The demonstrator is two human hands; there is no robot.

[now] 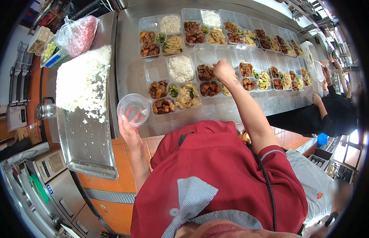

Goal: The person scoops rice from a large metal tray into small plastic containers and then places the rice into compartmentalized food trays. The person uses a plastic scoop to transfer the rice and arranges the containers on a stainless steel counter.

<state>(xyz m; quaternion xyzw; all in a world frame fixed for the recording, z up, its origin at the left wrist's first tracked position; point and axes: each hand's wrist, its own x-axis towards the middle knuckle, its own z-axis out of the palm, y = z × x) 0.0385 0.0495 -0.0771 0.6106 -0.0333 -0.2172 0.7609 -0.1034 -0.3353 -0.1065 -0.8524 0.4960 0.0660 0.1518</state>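
Observation:
My left hand point(128, 126) holds a round clear plastic container point(133, 109) with a few rice grains stuck inside, beside the front left meal box. My right hand point(223, 71) is over the second box in the front row; its fingers are curled, and what they may hold is hidden. The front left compartment box point(172, 81) holds white rice, noodles, greens and two portions of braised meat. Behind it stands a similar filled box point(161, 35). Several more clear boxes run to the right in two rows. White rice point(83, 80) is heaped on a metal tray point(86, 154) at the left.
A plastic bag point(76, 35) and a tub of greens point(50, 52) stand behind the rice tray. A glass jar point(46, 110) is at its left side. A white container point(311, 61) sits at the counter's far right, where co-workers in dark clothing point(330, 110) stand.

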